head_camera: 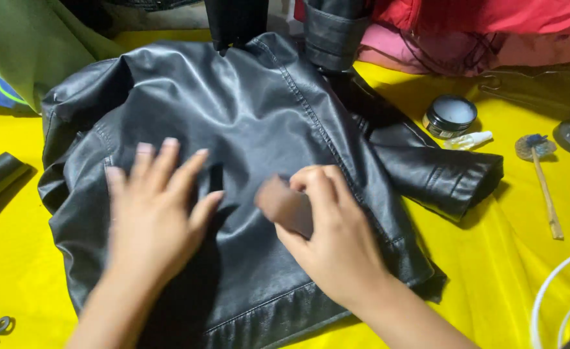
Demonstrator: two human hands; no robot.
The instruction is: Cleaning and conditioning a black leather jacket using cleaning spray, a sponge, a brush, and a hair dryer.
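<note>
A glossy black leather jacket (246, 129) is spread back-up on a yellow cloth (511, 258) over the desk. The left hand (152, 213) is pressed flat on it, fingers (168, 161) released and splayed. A brown sponge block (285, 205) is gripped against the leather by the right hand (337, 236). Beyond the right fingers, past the sleeve, a round black tin (450, 116), a small clear bottle (469, 140) and a wooden-handled brush (543, 187) are seen.
</note>
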